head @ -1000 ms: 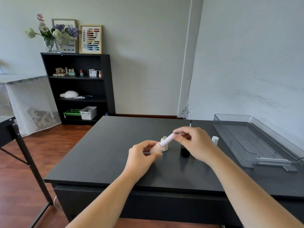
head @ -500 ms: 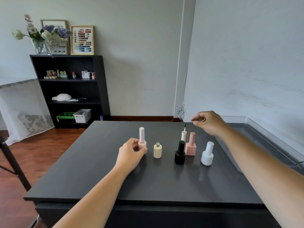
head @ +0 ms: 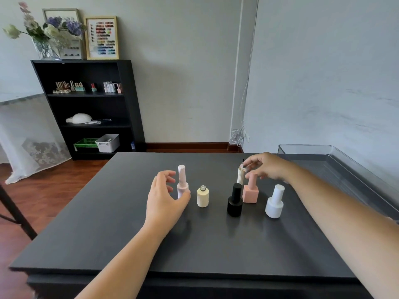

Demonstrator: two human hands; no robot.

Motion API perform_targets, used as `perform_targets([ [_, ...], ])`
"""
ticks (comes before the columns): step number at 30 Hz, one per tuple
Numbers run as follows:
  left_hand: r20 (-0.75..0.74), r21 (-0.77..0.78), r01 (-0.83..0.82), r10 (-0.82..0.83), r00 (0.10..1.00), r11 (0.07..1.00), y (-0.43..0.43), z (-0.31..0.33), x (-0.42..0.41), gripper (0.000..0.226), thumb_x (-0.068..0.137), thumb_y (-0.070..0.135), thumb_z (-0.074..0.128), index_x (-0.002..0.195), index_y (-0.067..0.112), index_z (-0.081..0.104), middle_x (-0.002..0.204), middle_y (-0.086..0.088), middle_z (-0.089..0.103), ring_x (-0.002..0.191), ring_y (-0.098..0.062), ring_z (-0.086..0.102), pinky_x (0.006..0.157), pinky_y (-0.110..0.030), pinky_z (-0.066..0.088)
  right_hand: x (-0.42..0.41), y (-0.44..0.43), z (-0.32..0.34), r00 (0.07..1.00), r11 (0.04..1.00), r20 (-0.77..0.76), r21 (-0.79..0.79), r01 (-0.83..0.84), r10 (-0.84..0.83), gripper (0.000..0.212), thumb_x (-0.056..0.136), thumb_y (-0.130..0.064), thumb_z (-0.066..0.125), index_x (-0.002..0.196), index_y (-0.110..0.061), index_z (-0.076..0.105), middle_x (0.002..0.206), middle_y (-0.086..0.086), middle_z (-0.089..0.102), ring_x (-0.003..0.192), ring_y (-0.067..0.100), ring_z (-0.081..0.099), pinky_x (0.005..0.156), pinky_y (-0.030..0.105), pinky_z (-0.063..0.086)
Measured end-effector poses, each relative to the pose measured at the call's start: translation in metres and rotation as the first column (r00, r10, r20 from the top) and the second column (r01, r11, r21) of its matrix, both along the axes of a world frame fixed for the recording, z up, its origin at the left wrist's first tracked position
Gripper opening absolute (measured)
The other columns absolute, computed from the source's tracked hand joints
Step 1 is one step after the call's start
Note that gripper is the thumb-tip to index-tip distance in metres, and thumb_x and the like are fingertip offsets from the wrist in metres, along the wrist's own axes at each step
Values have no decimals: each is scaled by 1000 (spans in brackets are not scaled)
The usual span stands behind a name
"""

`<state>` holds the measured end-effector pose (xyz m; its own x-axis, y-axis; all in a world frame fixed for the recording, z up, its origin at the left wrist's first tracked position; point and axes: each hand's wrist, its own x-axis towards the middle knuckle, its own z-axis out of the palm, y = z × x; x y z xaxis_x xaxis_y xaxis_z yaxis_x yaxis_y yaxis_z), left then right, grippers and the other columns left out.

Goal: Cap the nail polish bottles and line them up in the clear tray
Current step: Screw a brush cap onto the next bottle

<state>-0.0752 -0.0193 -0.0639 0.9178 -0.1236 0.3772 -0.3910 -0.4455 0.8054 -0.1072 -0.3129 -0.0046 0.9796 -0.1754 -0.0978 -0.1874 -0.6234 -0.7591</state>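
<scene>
on the table (head: 129, 234) five bottles are being left standing, four capped: pale pink bottle (head: 182, 186), black bottle (head: 235, 201), square pink bottle (head: 250, 192), white bottle (head: 274, 203); one cream bottle (head: 203, 198) uncapped. the right hand (head: 267, 167) is being held at one cream cap (head: 240, 176), grip cannot be told; the left hand (head: 164, 199) is being held loosely open, holding nothing, beside the pale pink bottle; one clear tray (head: 354, 162) is lying rightward

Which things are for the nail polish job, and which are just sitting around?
For the job: pale pink bottle, uncapped cream bottle, cream brush cap, black bottle, pink square bottle, white bottle, clear tray.
Just sitting around: bookshelf, vase of flowers, colour chart, green basket, grey bin.
</scene>
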Motion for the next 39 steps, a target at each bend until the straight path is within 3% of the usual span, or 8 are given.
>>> perform_targets([
  [6, 208, 155, -6, -27, 978, 988, -12, 6, -17, 37, 76, 44, 71, 102, 35, 46, 63, 8, 47, 61, -9, 52, 54, -18, 40, 4, -2, -9, 999, 999, -13, 29, -38, 38, 24, 78, -9, 73, 97, -23, 70, 92, 3, 68, 81, 13, 57, 62, 22, 44],
  [9, 170, 216, 58, -96, 981, 975, -20, 7, -20, 32, 80, 42, 67, 105, 30, 52, 57, 8, 42, 57, -9, 49, 60, -24, 48, 8, -2, -12, 999, 999, -25, 21, -46, 47, 23, 77, -14, 75, 97, -25, 71, 86, -4, 68, 77, 10, 58, 59, 22, 44],
  [12, 50, 281, 110, -129, 990, 953, -28, 5, -21, 40, 81, 41, 69, 117, 29, 54, 60, 11, 47, 69, -12, 53, 69, -29, 51, 11, -1, -15, 998, 999, -30, 4, -48, 48, 23, 78, -17, 74, 100, -22, 72, 75, -11, 65, 71, 6, 56, 58, 22, 44],
  [17, -28, 312, 86, -82, 996, 946, -39, 3, -19, 35, 84, 38, 67, 114, 22, 59, 91, -2, 63, 85, -20, 59, 74, -31, 53, 13, 1, -19, 998, 997, -38, 61, -55, 58, 12, 81, -13, 72, 87, -22, 75, 81, 7, 59, 77, 18, 51, 64, 32, 37],
  [24, -78, 201, 132, -118, 990, 971, -40, 2, -16, 24, 81, 32, 74, 99, 19, 64, 69, 5, 53, 69, -21, 59, 70, -34, 56, 2, -1, -11, 998, 999, 47, 40, -37, 35, 12, 85, -11, 64, 82, -19, 72, 83, -15, 74, 75, 7, 58, 61, 25, 39],
  [30, 96, 104, 124, -134, 986, 987, -37, 19, -21, 22, 72, 36, 80, 84, 26, 64, 77, 13, 50, 69, -7, 50, 62, -10, 37, -12, 2, 15, 982, 1000, 189, 25, -15, 10, 10, 88, -12, 65, 87, -20, 70, 91, -1, 73, 86, 12, 63, 66, 23, 45],
  [35, 101, -63, 165, -158, 982, 984, -28, 32, -28, 27, 76, 30, 78, 77, 32, 51, 86, 14, 61, 85, 2, 57, 64, -2, 43, -28, 22, 39, 928, 997, 373, -65, 32, -5, 11, 90, -19, 62, 90, -27, 70, 94, 5, 74, 87, 29, 63, 85, 38, 49],
  [39, 52, -143, 205, -200, 978, 968, -21, 29, -39, 26, 76, 28, 78, 79, 31, 52, 82, 17, 65, 84, 3, 61, 64, -4, 45, -56, 51, 50, 880, 998, 473, -59, -21, 47, 17, 94, -26, 56, 91, -39, 67, 75, -14, 64, 71, 7, 57, 78, 29, 47],
])
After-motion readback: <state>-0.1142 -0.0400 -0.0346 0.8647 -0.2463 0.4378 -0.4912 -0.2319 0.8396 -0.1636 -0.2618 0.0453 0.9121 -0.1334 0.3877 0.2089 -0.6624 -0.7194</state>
